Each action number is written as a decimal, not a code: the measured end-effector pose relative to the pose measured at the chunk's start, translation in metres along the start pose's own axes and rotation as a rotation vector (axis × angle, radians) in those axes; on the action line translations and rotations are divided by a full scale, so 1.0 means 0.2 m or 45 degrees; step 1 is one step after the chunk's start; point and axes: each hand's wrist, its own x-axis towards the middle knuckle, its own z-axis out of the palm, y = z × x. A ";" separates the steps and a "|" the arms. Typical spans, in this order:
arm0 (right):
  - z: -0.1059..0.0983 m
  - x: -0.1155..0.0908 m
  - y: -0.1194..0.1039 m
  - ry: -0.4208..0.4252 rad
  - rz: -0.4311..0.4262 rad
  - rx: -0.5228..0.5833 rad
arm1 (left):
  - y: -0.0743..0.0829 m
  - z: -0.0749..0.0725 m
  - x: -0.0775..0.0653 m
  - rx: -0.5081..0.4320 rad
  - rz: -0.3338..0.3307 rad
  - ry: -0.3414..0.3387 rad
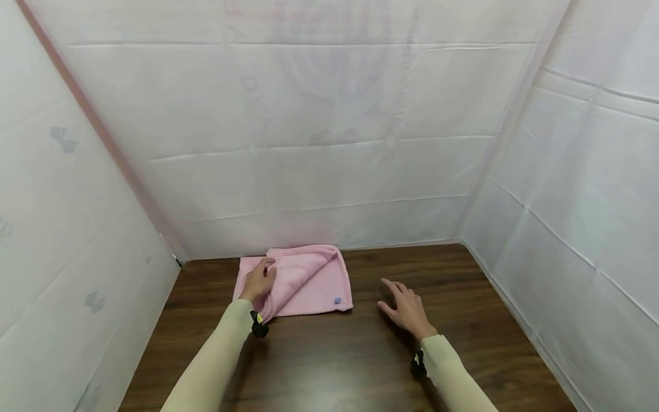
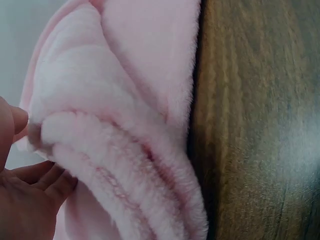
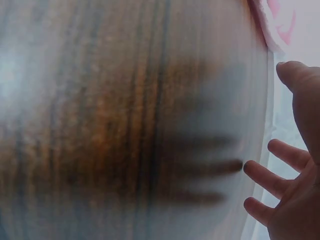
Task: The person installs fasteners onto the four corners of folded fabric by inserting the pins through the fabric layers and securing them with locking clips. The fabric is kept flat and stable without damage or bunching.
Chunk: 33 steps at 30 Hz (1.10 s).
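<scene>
A pink plush cloth [image 1: 319, 289], partly folded over itself, lies at the table's back edge left of centre. Its upper layer runs in a diagonal fold, and a small blue tag [image 1: 337, 300] shows near the front right corner. My left hand [image 1: 259, 281] rests at the cloth's left part, thumb and fingers apart. In the left wrist view its fingertips [image 2: 62, 182] touch the thick rolled folds [image 2: 115, 165]. Right of the cloth, my right hand [image 1: 407, 309] is held over the table with spread fingers and nothing in it.
The dark wood-grain table [image 1: 329, 360] has white sheeting behind it [image 1: 329, 177] and on both sides, close to its edges. A reddish strip [image 1: 98, 123] runs down the left corner. Each wrist wears a black band [image 1: 259, 326].
</scene>
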 end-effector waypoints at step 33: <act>0.03 0.01 0.01 -0.061 0.010 0.017 | 0.13 0.06 0.03 -0.279 0.113 0.343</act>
